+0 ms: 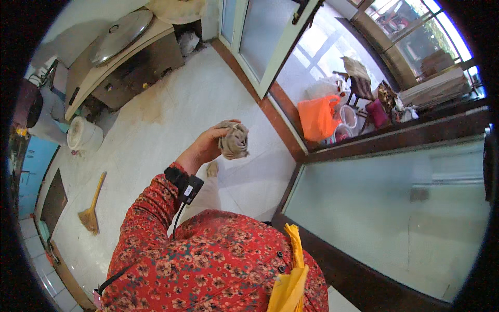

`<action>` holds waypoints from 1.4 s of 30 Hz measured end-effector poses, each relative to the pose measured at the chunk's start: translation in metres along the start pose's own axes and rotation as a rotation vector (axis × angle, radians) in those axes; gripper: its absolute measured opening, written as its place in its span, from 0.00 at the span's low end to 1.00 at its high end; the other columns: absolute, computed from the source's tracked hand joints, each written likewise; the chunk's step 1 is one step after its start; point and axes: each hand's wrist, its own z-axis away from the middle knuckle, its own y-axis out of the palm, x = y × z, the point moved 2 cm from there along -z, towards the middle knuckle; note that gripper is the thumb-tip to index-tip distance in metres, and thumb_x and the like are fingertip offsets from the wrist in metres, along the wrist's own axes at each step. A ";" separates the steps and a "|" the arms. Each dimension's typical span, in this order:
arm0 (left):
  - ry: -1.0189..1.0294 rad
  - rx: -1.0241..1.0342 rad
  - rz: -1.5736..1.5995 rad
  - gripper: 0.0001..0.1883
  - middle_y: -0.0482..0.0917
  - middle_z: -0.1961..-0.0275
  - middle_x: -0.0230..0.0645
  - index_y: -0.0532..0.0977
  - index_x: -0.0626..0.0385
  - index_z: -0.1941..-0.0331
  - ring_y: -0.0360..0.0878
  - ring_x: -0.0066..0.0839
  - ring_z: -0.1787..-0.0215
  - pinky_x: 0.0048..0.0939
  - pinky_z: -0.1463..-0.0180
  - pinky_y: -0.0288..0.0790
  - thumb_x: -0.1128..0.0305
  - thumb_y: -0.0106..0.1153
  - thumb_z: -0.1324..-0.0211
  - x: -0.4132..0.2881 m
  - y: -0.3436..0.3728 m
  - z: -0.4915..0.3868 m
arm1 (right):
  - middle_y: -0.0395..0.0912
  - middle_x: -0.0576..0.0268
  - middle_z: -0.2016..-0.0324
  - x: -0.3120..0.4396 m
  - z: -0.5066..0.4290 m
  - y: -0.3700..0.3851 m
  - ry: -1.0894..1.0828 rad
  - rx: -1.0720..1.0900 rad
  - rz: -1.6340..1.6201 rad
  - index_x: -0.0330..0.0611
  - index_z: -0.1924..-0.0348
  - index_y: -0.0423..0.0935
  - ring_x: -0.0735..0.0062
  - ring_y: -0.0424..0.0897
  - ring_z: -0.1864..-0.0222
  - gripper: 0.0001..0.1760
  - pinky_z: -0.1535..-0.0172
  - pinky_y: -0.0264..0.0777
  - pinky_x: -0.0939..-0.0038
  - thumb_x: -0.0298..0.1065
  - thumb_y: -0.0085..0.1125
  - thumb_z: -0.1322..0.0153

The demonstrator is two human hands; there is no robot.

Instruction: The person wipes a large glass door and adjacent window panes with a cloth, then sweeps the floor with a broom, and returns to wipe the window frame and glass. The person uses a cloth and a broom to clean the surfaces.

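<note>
My left hand (204,145) is closed around a bunched grey-brown cloth (234,141), held out before me over the pale floor. A black strap and a small black device (191,190) sit at that wrist, over the red floral sleeve. My right hand is out of view. Yellow fabric (290,277) hangs at the right side of my floral top. Below the cloth, one shoe (212,169) shows on the floor.
A broom (92,210) lies at left, near a white bucket (84,134). A large metal lid (124,36) rests on the counter. Right of the open glazed door (259,43) are an orange bag (319,117) and a small chair (359,84). A frosted glass panel (382,210) stands close at right.
</note>
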 end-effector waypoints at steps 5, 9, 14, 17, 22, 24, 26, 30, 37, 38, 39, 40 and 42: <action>0.069 -0.019 -0.025 0.16 0.77 0.51 0.40 0.72 0.55 0.50 0.77 0.32 0.51 0.38 0.49 0.74 0.64 0.53 0.40 -0.073 -0.070 -0.031 | 0.76 0.57 0.55 -0.006 -0.055 0.097 0.039 0.085 0.076 0.37 0.48 0.71 0.64 0.77 0.55 0.21 0.51 0.72 0.65 0.41 0.53 0.29; 0.041 -0.155 0.054 0.12 0.77 0.54 0.37 0.72 0.54 0.54 0.77 0.35 0.55 0.41 0.51 0.75 0.62 0.52 0.38 -0.140 -0.119 -0.064 | 0.76 0.57 0.54 0.031 -0.056 0.144 0.000 0.144 0.173 0.37 0.48 0.71 0.64 0.77 0.54 0.21 0.50 0.71 0.65 0.41 0.53 0.29; 0.144 -0.042 0.045 0.19 0.77 0.54 0.36 0.70 0.55 0.49 0.77 0.32 0.55 0.39 0.53 0.75 0.54 0.45 0.35 -0.201 -0.148 -0.141 | 0.76 0.59 0.54 0.145 -0.096 0.314 -0.231 0.464 0.658 0.37 0.46 0.70 0.68 0.76 0.54 0.24 0.50 0.71 0.68 0.43 0.55 0.30; 0.226 -0.040 0.040 0.22 0.78 0.54 0.36 0.70 0.56 0.48 0.78 0.31 0.54 0.39 0.55 0.76 0.52 0.43 0.35 -0.226 -0.158 -0.177 | 0.76 0.59 0.56 0.204 -0.109 0.449 -0.511 0.573 0.758 0.37 0.43 0.68 0.70 0.77 0.55 0.25 0.51 0.72 0.70 0.39 0.55 0.30; 0.239 -0.055 0.201 0.19 0.77 0.49 0.38 0.70 0.57 0.47 0.77 0.36 0.50 0.41 0.45 0.72 0.58 0.43 0.33 -0.274 -0.152 -0.234 | 0.75 0.55 0.51 0.258 -0.084 0.622 -0.289 0.844 0.439 0.34 0.43 0.67 0.66 0.77 0.53 0.27 0.49 0.71 0.69 0.41 0.53 0.30; 0.244 -0.184 0.083 0.19 0.78 0.51 0.37 0.73 0.56 0.52 0.78 0.36 0.53 0.44 0.47 0.73 0.53 0.46 0.35 -0.293 -0.140 -0.257 | 0.74 0.54 0.51 0.273 -0.083 0.687 -0.318 1.042 0.342 0.33 0.43 0.67 0.66 0.77 0.52 0.26 0.50 0.73 0.69 0.41 0.51 0.29; 0.104 -0.201 0.092 0.21 0.79 0.55 0.36 0.74 0.57 0.55 0.79 0.35 0.57 0.42 0.51 0.75 0.50 0.50 0.38 -0.314 -0.132 -0.270 | 0.74 0.54 0.50 0.282 -0.090 0.736 -0.280 1.108 0.231 0.33 0.43 0.66 0.65 0.76 0.52 0.25 0.51 0.73 0.68 0.42 0.48 0.27; 0.161 -0.200 -0.213 0.15 0.81 0.65 0.38 0.77 0.59 0.64 0.80 0.30 0.66 0.29 0.57 0.74 0.57 0.56 0.42 -0.339 -0.127 -0.290 | 0.71 0.53 0.46 0.300 -0.103 0.823 -0.189 1.132 0.113 0.35 0.41 0.64 0.61 0.73 0.47 0.26 0.46 0.69 0.61 0.46 0.42 0.24; 0.250 -0.112 -0.334 0.26 0.78 0.52 0.45 0.65 0.55 0.40 0.79 0.24 0.64 0.23 0.62 0.73 0.71 0.52 0.45 -0.374 -0.139 -0.328 | 0.69 0.52 0.43 0.339 -0.087 0.918 -0.239 1.194 0.145 0.34 0.39 0.62 0.56 0.70 0.42 0.30 0.40 0.64 0.58 0.51 0.38 0.23; 0.263 -0.076 -0.308 0.27 0.77 0.50 0.46 0.64 0.54 0.39 0.79 0.24 0.63 0.23 0.61 0.73 0.72 0.52 0.45 -0.381 -0.135 -0.337 | 0.68 0.52 0.42 0.344 -0.086 0.925 -0.305 1.171 0.190 0.34 0.38 0.61 0.57 0.70 0.42 0.30 0.40 0.64 0.59 0.50 0.39 0.23; 0.255 -0.066 -0.305 0.28 0.76 0.47 0.47 0.63 0.53 0.38 0.79 0.23 0.62 0.23 0.61 0.73 0.73 0.52 0.45 -0.387 -0.129 -0.347 | 0.67 0.51 0.41 0.349 -0.085 0.930 -0.374 1.143 0.210 0.33 0.37 0.60 0.58 0.69 0.41 0.30 0.40 0.63 0.60 0.49 0.39 0.23; 0.263 0.064 -0.245 0.28 0.74 0.43 0.45 0.61 0.55 0.36 0.79 0.25 0.58 0.24 0.58 0.74 0.72 0.54 0.43 -0.396 -0.123 -0.356 | 0.66 0.51 0.41 0.350 -0.081 0.938 -0.539 1.175 0.382 0.33 0.37 0.60 0.60 0.68 0.40 0.29 0.39 0.62 0.61 0.47 0.40 0.23; 0.304 0.018 -0.223 0.27 0.74 0.44 0.42 0.63 0.57 0.38 0.79 0.27 0.56 0.26 0.55 0.74 0.69 0.55 0.41 -0.410 -0.109 -0.382 | 0.65 0.51 0.39 0.356 -0.071 0.953 -0.824 1.091 0.714 0.32 0.35 0.58 0.63 0.65 0.38 0.29 0.38 0.59 0.63 0.42 0.42 0.24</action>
